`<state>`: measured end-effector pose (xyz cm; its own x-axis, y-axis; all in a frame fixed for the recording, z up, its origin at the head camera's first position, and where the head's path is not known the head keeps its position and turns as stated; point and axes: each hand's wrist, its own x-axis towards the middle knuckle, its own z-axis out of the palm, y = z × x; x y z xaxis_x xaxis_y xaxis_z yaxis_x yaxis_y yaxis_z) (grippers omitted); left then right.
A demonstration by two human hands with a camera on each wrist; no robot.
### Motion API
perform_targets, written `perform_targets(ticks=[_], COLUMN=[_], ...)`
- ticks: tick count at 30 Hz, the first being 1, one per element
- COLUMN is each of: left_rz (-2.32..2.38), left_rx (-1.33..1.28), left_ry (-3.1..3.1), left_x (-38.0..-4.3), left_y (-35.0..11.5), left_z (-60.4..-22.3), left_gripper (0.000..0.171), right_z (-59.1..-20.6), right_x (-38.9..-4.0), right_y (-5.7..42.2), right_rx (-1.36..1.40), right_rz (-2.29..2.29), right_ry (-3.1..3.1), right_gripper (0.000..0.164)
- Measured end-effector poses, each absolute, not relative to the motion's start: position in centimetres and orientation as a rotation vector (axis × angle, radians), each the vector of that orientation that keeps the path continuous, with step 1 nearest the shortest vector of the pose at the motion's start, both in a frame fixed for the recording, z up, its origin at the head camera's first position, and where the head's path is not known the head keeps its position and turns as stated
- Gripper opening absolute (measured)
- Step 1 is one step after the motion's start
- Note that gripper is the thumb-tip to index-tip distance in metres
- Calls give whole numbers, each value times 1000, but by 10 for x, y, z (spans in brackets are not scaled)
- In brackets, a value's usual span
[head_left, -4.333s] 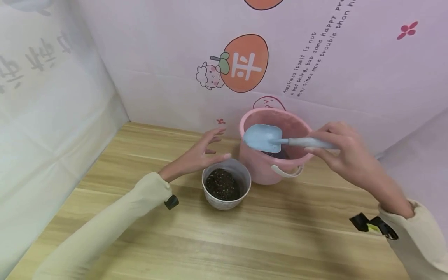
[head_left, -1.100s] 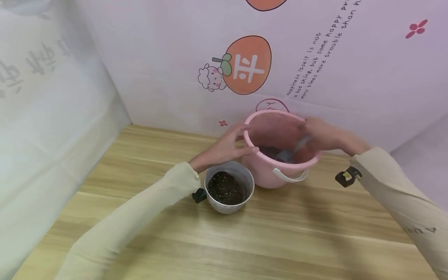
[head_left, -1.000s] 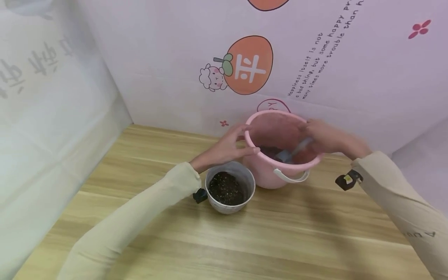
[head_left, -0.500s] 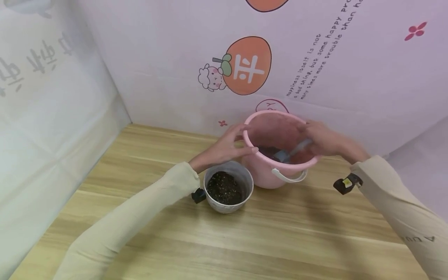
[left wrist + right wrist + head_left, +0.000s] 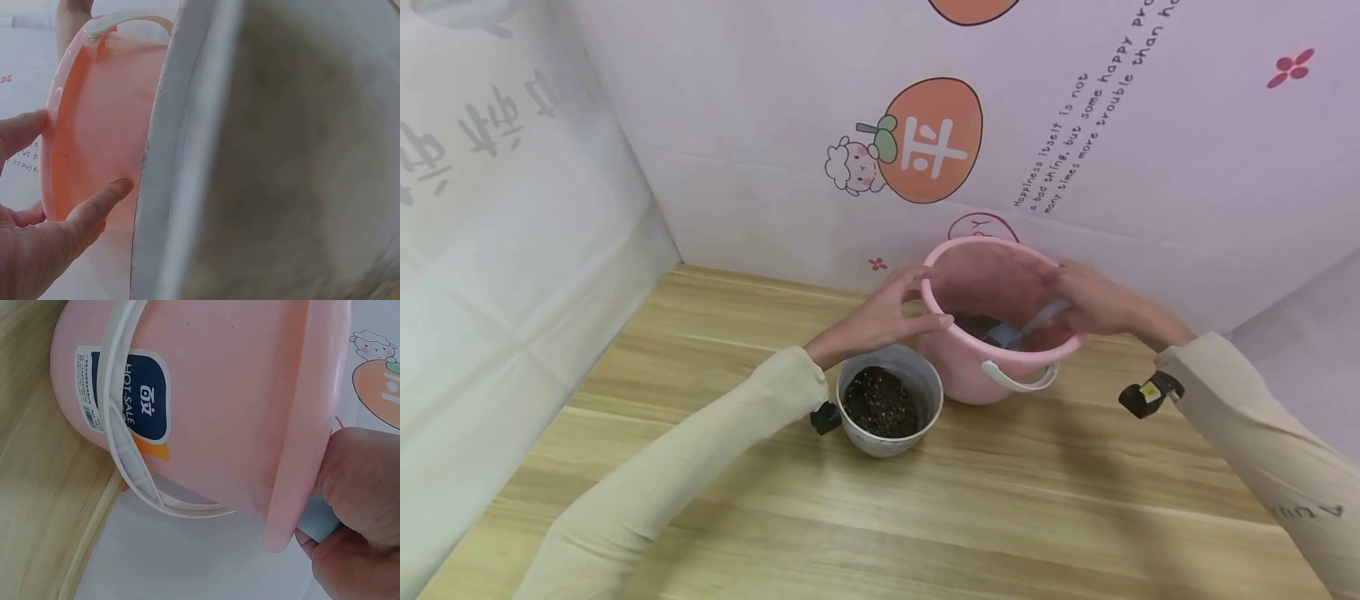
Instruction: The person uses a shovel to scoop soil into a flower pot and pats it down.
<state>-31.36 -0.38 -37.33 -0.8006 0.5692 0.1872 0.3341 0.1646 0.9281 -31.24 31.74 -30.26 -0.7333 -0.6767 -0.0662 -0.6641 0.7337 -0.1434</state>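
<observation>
My left hand point(image 5: 891, 317) spans the near left side of a pink bucket point(image 5: 973, 375), its thumb and fingers spread about the rim. In the left wrist view, the thumb point(image 5: 103, 203) lies against the bucket's outer wall. My right hand point(image 5: 1097, 296) reaches over the bucket's right rim and grips the handle of a light-blue trowel point(image 5: 1048, 312). The trowel's blade points down into dark soil point(image 5: 973, 325) at the bottom, partly hidden. In the right wrist view, curled fingers cover most of the trowel handle point(image 5: 319, 519).
A whitish pot point(image 5: 932, 400), part filled with dark soil point(image 5: 880, 400), stands left of the bucket, under my left wrist. The bucket's white handle point(image 5: 1022, 383) hangs at its front. Printed cloth walls point(image 5: 760, 192) enclose the wooden table point(image 5: 865, 533) at the back and left.
Since the oldest frame, the trowel has gone from above the bucket down into it, and my left hand has moved from near the pot to the bucket's rim. Lately both hands hardly move.
</observation>
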Motion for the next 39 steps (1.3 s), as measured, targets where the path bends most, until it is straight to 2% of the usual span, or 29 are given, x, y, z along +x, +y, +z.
perform_targets(ticks=[8,16,18,24,31,39], left_rz=[1666,1664,1660,1629,1625,1614], left_rx=[889,897,896,882,842,869], left_ry=[2244,2238,2236,2254,2275,2284], left_x=[-313,-311,-310,-311,-314,-313], left_y=[-1,2,2,-1,-7,-4], left_z=[-372,-373,-373,-372,-373,-372], left_gripper=[83,83,83,86,86,86], right_z=[-301,-304,-305,-305,-306,-314], right_x=[-310,-310,-309,-304,-311,-305], right_y=[323,333,334,317,299,322], right_rx=[-1123,-1220,-1274,-1161,-1214,-1159], right_rz=[-205,-329,-375,-484,-437,-660], right_ry=[2813,2812,2817,2834,2874,2831], right_gripper=[44,46,41,24,23,18])
